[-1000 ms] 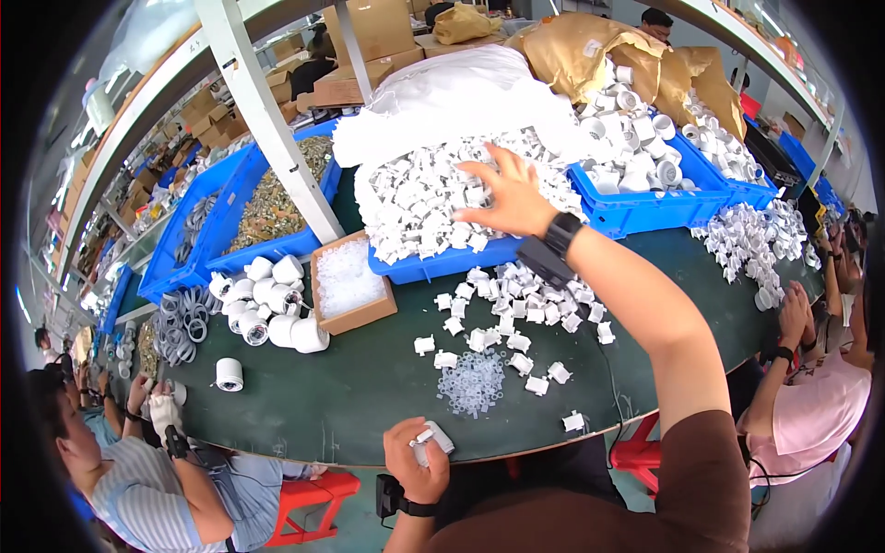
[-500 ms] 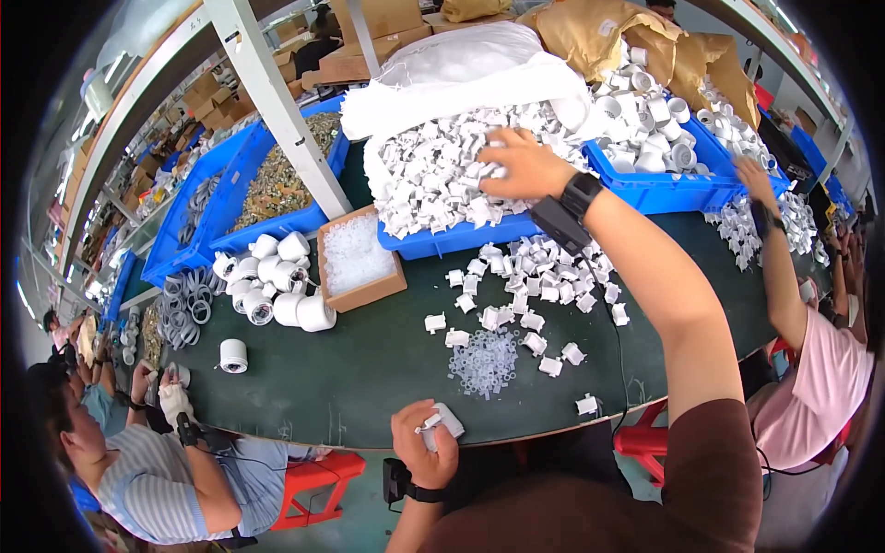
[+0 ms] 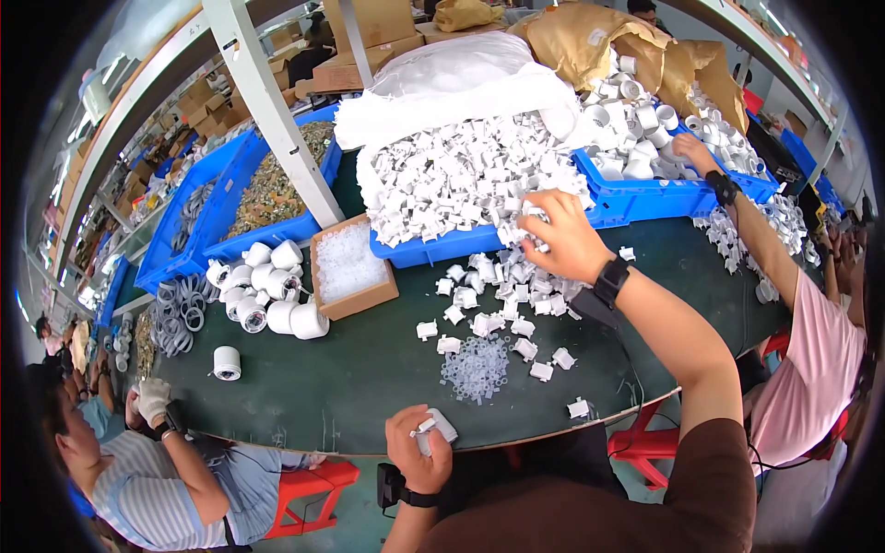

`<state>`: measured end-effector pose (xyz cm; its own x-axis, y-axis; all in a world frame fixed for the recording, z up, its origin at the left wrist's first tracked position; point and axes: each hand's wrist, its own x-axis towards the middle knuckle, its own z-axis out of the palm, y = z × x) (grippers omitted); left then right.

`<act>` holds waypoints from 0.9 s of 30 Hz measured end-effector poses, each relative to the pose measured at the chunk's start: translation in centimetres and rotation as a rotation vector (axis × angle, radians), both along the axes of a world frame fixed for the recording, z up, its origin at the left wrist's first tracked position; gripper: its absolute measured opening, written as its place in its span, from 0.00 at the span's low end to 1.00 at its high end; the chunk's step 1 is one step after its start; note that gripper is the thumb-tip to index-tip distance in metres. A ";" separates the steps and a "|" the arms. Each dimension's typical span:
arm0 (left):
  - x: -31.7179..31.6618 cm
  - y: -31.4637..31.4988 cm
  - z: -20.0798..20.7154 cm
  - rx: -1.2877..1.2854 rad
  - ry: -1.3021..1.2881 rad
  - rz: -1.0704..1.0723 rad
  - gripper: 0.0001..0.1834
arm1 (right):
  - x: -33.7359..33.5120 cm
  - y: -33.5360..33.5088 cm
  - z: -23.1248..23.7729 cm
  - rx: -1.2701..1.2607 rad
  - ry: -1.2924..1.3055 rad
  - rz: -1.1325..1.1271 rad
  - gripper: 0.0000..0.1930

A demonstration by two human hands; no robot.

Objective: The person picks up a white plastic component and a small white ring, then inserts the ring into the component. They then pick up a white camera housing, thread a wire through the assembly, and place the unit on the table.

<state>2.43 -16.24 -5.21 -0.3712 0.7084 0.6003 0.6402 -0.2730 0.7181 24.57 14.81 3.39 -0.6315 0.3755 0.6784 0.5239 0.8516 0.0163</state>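
At the table's near edge, my left hand (image 3: pixel 417 452) is closed around a white plastic piece (image 3: pixel 444 426); a smaller white bit shows by the thumb, its kind hard to make out. My right hand (image 3: pixel 567 241), fingers curved and apart, is at the front rim of a blue bin (image 3: pixel 433 247) heaped with small white plastic fittings (image 3: pixel 433 175). Fittings lie under and beside its fingertips. Below that hand, loose white fittings (image 3: pixel 484 324) are spread on the table, beside a small pile of translucent clear rings (image 3: pixel 475 369).
A cardboard box (image 3: pixel 355 293) of clear bits stands beside white cylindrical housings (image 3: pixel 309 320) and grey rings (image 3: pixel 175 318). Another blue bin (image 3: pixel 636 198) holds white cups; a co-worker's hand (image 3: pixel 691 150) reaches there. A post (image 3: pixel 277 120) rises at left. Another co-worker (image 3: pixel 152 461) sits left.
My right hand has come from over the heap down to the bin's front rim, and its fingers have curled. My left hand keeps its hold. The right-hand co-worker's hand has moved to the cups.
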 end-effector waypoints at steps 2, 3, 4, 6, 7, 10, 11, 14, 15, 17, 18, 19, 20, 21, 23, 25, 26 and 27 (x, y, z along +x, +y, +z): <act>-0.1 0.1 0.0 -0.001 0.002 0.000 0.10 | 0.9 -0.6 -0.7 0.037 -0.116 -0.072 0.13; -0.1 0.1 0.1 0.000 0.000 -0.004 0.10 | 1.5 -1.1 -0.8 -0.058 -0.130 -0.079 0.14; -0.1 0.1 0.1 -0.002 -0.004 -0.007 0.10 | 1.8 -1.9 -0.5 -0.056 -0.133 -0.083 0.14; -0.1 0.2 0.1 -0.003 -0.012 -0.007 0.10 | 2.1 -3.1 0.4 -0.180 -0.255 -0.088 0.16; -0.2 0.1 0.0 -0.006 0.007 0.000 0.11 | 1.9 -3.5 1.4 -0.304 -0.296 -0.087 0.18; -0.1 0.1 0.1 -0.013 0.022 0.012 0.11 | 1.1 -2.4 3.9 -0.448 -0.198 -0.038 0.19; -0.1 0.1 0.2 -0.013 0.022 0.010 0.11 | 0.6 -1.7 5.0 -0.465 -0.174 -0.111 0.21; -0.1 0.0 0.2 -0.010 0.004 0.009 0.11 | -1.7 2.7 6.2 -0.319 -0.061 -0.164 0.23; -0.1 0.0 0.1 -0.009 0.008 0.008 0.11 | -2.4 4.3 6.2 -0.318 -0.056 -0.165 0.23; 0.0 0.1 0.1 -0.011 -0.001 0.006 0.11 | -3.9 7.5 5.2 -0.243 -0.128 -0.216 0.29; 0.0 0.2 0.1 -0.010 0.005 0.007 0.11 | -4.8 8.6 4.3 -0.243 -0.123 -0.215 0.29; 0.1 0.3 0.1 -0.007 0.016 0.008 0.11 | -5.5 9.6 3.2 -0.214 -0.092 -0.272 0.31; 0.1 0.2 0.2 -0.006 0.028 0.008 0.11 | -6.1 10.3 2.3 -0.188 -0.062 -0.329 0.33; 0.3 0.3 0.2 -0.008 0.034 0.004 0.11 | -6.3 11.2 1.6 -0.128 -0.039 -0.360 0.35; 0.2 0.1 0.1 -0.014 0.023 0.014 0.11 | -6.9 11.0 2.0 -0.183 -0.058 -0.352 0.34; 0.0 -0.1 0.3 -0.014 0.025 0.021 0.11 | -7.0 10.0 3.0 -0.270 -0.109 -0.330 0.30; 0.1 0.0 0.3 -0.007 0.021 0.027 0.11 | -6.5 9.7 3.5 -0.269 -0.108 -0.332 0.30; 0.1 0.0 0.3 -0.005 0.021 0.026 0.11 | -5.8 9.4 3.9 -0.306 -0.158 -0.322 0.28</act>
